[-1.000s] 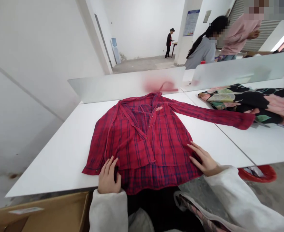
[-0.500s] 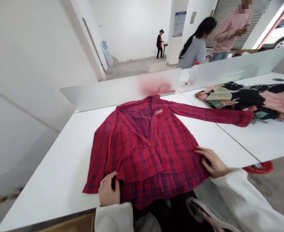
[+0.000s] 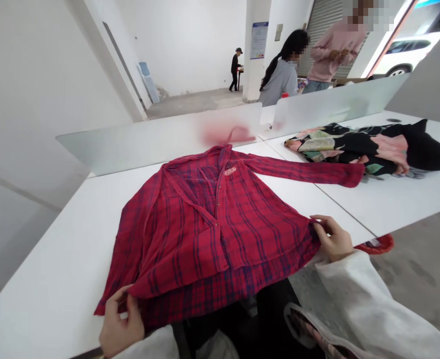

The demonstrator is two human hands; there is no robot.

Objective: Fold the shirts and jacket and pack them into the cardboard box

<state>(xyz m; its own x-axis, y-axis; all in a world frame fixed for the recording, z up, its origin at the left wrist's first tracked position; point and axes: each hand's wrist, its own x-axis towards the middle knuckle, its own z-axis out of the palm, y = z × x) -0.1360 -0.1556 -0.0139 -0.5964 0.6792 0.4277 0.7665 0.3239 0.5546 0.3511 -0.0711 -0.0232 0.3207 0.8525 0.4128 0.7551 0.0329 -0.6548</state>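
Nearest the wearer, the left hand (image 3: 121,324) is closed in a pinch on the shirt (image 3: 193,229) at its lower left front corner. The right hand (image 3: 334,239), set farther forward, is likewise closed on the lower right corner. The hem (image 3: 197,304) spans from one grip to the other at the near edge of the worktop (image 3: 63,269). Past the right hand, a red bin (image 3: 384,244) stands below the worktop. The shirt lies front up, ahead of both grips; its long axis runs forward from the hem to the collar (image 3: 225,148). The left sleeve (image 3: 113,264) lies along the body, cuff just beside the left hand. The right sleeve (image 3: 302,172) extends sideways, the right hand being nearer to it, and ends beside a floral garment (image 3: 354,144). Beyond the collar, a frosted panel (image 3: 160,139) borders the worktop. Behind the panels are a person in grey (image 3: 283,82), a person in pink (image 3: 332,52) and, farthest in the room, a person in black (image 3: 235,70).
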